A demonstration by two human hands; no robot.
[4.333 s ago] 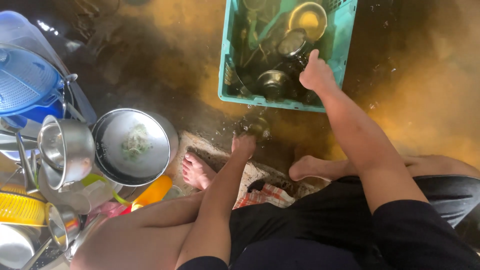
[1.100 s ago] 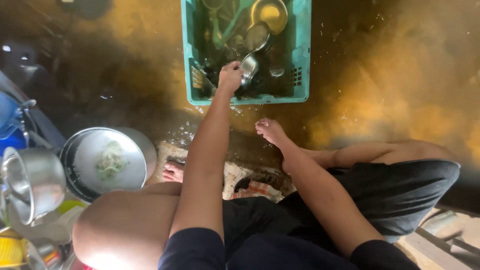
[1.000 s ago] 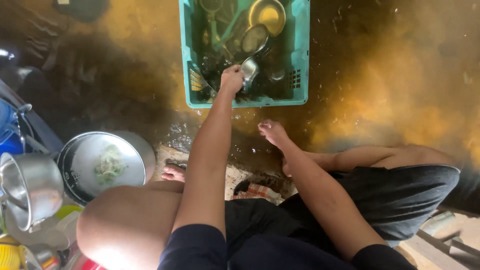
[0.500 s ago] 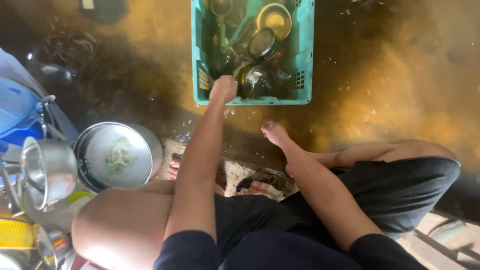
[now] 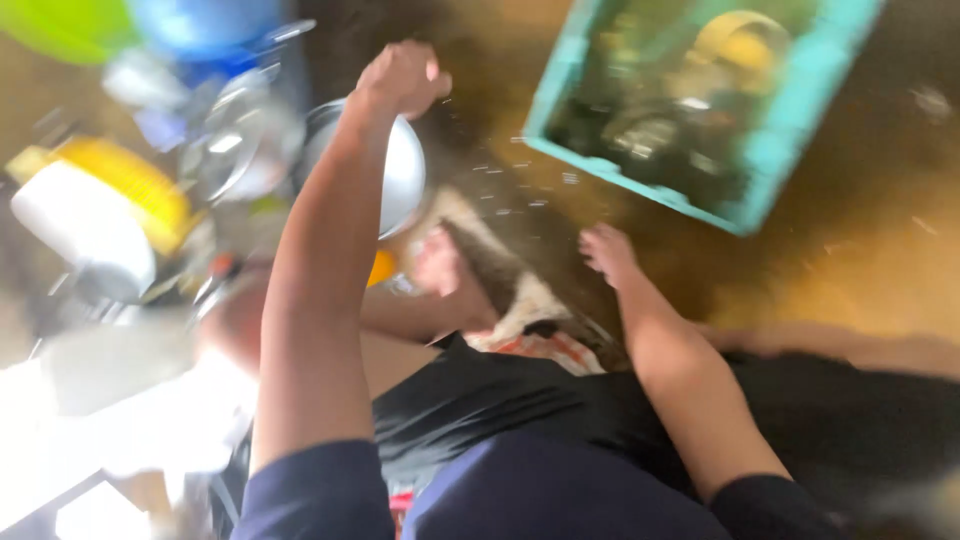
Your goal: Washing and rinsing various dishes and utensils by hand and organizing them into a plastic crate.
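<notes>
The view is blurred by motion. My left hand (image 5: 402, 78) is raised over a round steel plate (image 5: 400, 175) at the upper middle, fingers curled into a loose fist; nothing shows in it. My right hand (image 5: 606, 250) hangs over the wet floor with its fingers pointing down and apart, holding nothing. A teal plastic crate (image 5: 790, 150) full of washed steel dishes and a yellow bowl stands at the upper right, beyond my right hand. Water drops fly between my left hand and the crate.
A pile of vessels lies at the left: a yellow-and-white container (image 5: 95, 215), a steel pot (image 5: 245, 140), a blue tub (image 5: 205, 25) and a green bowl (image 5: 65, 25). My bare foot (image 5: 440, 262) and a patterned cloth (image 5: 530, 345) are below the plate.
My left hand has left the crate and swung left to above the steel plate. The camera has tilted and turned left. My right hand stays low over the floor.
</notes>
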